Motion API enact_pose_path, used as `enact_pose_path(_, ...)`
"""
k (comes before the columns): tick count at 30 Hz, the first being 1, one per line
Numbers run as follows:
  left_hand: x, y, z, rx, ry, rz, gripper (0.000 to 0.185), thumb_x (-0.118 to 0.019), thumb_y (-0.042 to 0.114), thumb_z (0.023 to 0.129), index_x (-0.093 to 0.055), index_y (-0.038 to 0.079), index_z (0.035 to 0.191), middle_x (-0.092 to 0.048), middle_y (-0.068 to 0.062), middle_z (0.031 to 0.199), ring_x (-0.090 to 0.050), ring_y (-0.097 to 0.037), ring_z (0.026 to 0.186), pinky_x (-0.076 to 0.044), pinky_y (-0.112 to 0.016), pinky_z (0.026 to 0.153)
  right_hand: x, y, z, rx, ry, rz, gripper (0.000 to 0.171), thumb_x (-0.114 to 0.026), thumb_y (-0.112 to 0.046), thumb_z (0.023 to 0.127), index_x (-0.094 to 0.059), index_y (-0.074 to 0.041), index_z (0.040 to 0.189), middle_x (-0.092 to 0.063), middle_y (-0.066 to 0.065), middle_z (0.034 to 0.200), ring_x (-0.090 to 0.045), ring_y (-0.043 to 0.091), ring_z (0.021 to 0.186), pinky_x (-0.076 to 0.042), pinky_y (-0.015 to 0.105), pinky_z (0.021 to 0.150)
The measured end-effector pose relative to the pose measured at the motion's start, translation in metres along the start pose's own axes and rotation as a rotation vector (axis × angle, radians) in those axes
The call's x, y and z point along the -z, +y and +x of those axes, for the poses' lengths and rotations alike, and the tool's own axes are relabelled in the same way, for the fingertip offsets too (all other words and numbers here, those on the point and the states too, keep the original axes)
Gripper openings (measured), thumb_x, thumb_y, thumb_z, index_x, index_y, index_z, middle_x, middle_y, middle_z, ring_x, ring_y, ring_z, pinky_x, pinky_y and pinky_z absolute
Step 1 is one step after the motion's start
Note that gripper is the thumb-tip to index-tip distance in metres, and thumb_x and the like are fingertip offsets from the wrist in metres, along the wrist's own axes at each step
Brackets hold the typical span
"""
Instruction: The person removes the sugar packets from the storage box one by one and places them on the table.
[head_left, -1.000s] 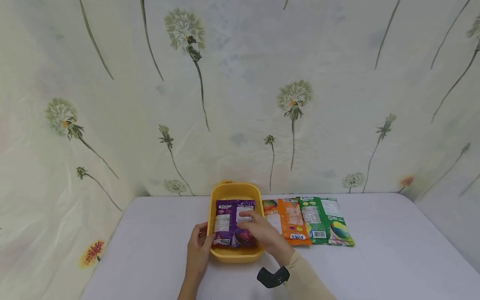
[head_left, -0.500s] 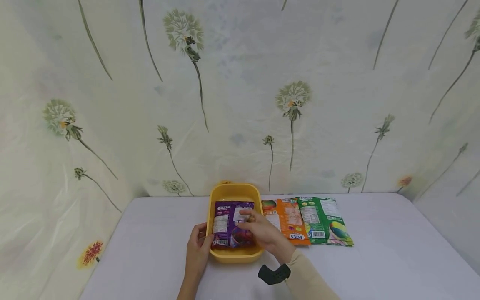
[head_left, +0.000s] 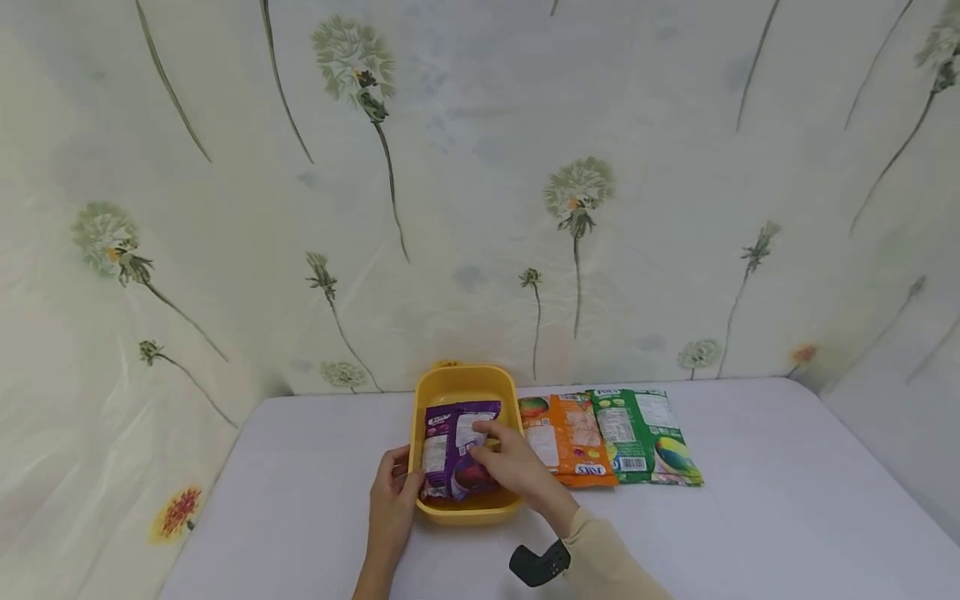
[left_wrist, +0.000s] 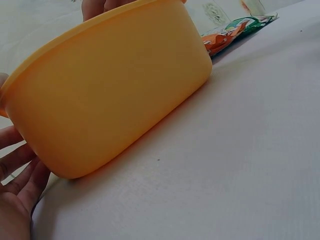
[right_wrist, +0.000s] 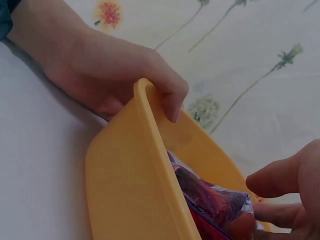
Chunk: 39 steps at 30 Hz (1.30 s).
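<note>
A yellow plastic bin stands on the table with a purple snack packet lying inside, slightly askew. My left hand grips the bin's left side. Its thumb hooks over the rim and the other fingers spread against the outer wall. Reaching in from the right, my right hand pinches the packet at its right part. In the right wrist view, fingertips of the right hand are close to the crinkled packet, whose lower part is hidden behind the bin wall.
An orange packet lies flat just right of the bin. Partly overlapping it farther right is a green packet. A flower-printed curtain rises behind the white table.
The purple packet has turned slightly askew in the bin and shifted a little under my right hand. My left hand keeps its grip on the bin. The head view has panned slightly.
</note>
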<state>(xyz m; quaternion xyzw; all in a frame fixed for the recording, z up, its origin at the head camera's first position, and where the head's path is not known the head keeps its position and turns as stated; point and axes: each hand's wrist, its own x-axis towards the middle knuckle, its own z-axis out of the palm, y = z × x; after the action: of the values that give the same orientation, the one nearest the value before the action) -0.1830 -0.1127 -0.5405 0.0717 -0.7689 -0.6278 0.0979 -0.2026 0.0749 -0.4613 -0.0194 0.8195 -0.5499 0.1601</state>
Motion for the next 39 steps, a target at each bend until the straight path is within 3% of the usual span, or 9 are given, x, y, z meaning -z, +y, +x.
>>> enact_pose_path(7, 0.002, 0.0, -0.002, -0.005, -0.011, -0.035, 0.036, -0.06, 0.013, 0.088, -0.054, 0.011, 0.124, -0.061, -0.012, 0.117, -0.062, -0.02, 0.101, -0.049, -0.014, 0.082, -0.005, 0.002, 0.002, 0.048, 0.077, -0.09, 0.037, -0.057, -0.026, 0.091, -0.059, -0.026, 0.127, -0.06, 0.009, 0.116, -0.056, 0.022, 0.094, -0.054, 0.036, 0.077)
enact_pose_path(13, 0.006, 0.018, -0.007, 0.028, -0.037, -0.051, 0.036, -0.059, 0.007, 0.088, -0.053, 0.005, 0.124, -0.061, -0.016, 0.117, -0.062, -0.024, 0.102, -0.049, -0.013, 0.081, -0.008, 0.008, 0.002, 0.128, 0.067, -0.051, 0.038, -0.059, -0.035, 0.091, -0.057, -0.026, 0.128, -0.052, 0.012, 0.135, -0.06, 0.033, 0.111, -0.055, 0.044, 0.086)
enact_pose_path(18, 0.009, 0.037, -0.014, 0.029, -0.032, -0.011, 0.036, -0.058, 0.007, 0.088, -0.053, 0.003, 0.123, -0.06, -0.017, 0.117, -0.062, -0.025, 0.104, -0.052, -0.021, 0.086, -0.01, 0.012, 0.002, 0.187, 0.068, -0.021, 0.038, -0.061, -0.029, 0.091, -0.056, -0.025, 0.129, -0.048, 0.012, 0.14, -0.062, 0.036, 0.11, -0.056, 0.042, 0.084)
enact_pose_path(22, 0.01, 0.04, -0.014, 0.02, -0.028, 0.005, 0.036, -0.057, 0.007, 0.088, -0.053, 0.004, 0.123, -0.06, -0.016, 0.118, -0.061, -0.026, 0.107, -0.052, -0.032, 0.092, -0.014, 0.013, 0.003, 0.207, 0.114, -0.014, 0.036, -0.06, -0.021, 0.091, -0.058, -0.027, 0.127, -0.049, 0.009, 0.14, -0.063, 0.033, 0.108, -0.056, 0.039, 0.084)
enact_pose_path(29, 0.001, 0.004, -0.001, 0.025, -0.004, 0.011, 0.036, -0.06, 0.012, 0.087, -0.054, 0.014, 0.122, -0.061, -0.008, 0.119, -0.059, -0.019, 0.108, -0.051, -0.029, 0.094, -0.016, 0.014, -0.001, 0.247, 0.157, 0.035, 0.035, -0.059, -0.015, 0.091, -0.059, -0.025, 0.125, -0.05, 0.008, 0.139, -0.064, 0.031, 0.106, -0.057, 0.037, 0.083)
enact_pose_path(39, 0.001, 0.0, 0.0, 0.032, -0.01, 0.017, 0.035, -0.062, 0.018, 0.087, -0.054, 0.018, 0.121, -0.06, -0.004, 0.119, -0.059, -0.017, 0.108, -0.051, -0.028, 0.093, -0.016, 0.016, -0.006, 0.263, 0.232, 0.144, 0.034, -0.06, -0.016, 0.091, -0.062, -0.029, 0.122, -0.052, 0.0, 0.137, -0.064, 0.022, 0.104, -0.054, 0.034, 0.09)
